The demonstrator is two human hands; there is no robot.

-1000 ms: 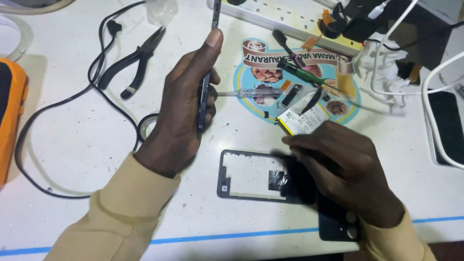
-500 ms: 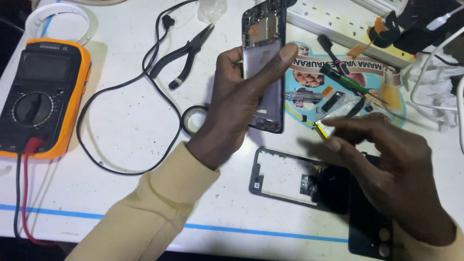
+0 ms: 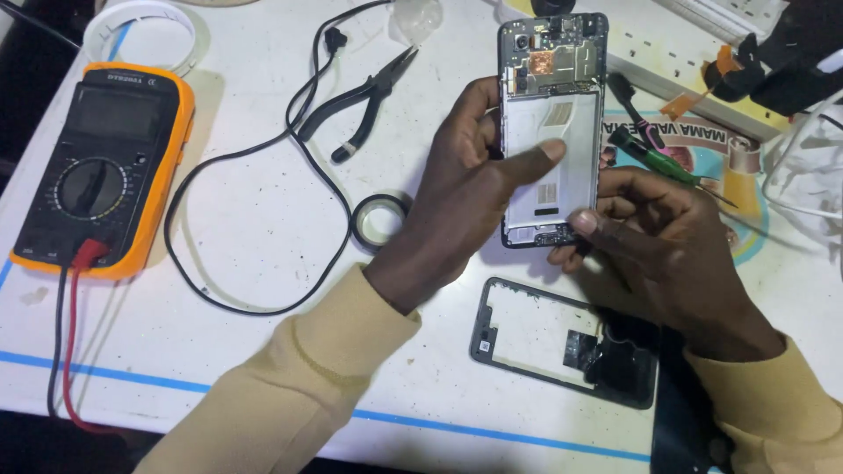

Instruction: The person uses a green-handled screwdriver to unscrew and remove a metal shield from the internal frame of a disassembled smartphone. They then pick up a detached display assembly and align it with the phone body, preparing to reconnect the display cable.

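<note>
Grey-framed and opened at the back, the phone (image 3: 551, 132) is held upright above the white table (image 3: 219, 351), its circuit board with a copper patch at the top and a pale, flat metal plate filling the body below. Left hand (image 3: 465, 202): fingers curled round the phone's left edge, thumb pressed flat across the plate, so the grip is closed on the phone. Right hand (image 3: 659, 246): thumb and fingertips pinch the phone's lower right corner; a green-handled screwdriver (image 3: 654, 154) lies just beyond its knuckles, and whether the hand touches it cannot be told. One loose phone frame (image 3: 562, 342), a dark rectangular rim with an open middle, lies flat on the table below the hands. One orange-cased multimeter (image 3: 101, 167) with a round dial sits at the left, one red lead (image 3: 75, 333) and one black lead plugged in. One pair of black pliers (image 3: 364, 101), one ring of black tape (image 3: 379, 219) and one looping black cable (image 3: 237, 228) lie between meter and hands. One white power strip (image 3: 685, 66) runs behind. Both sleeves are tan knit.
</note>
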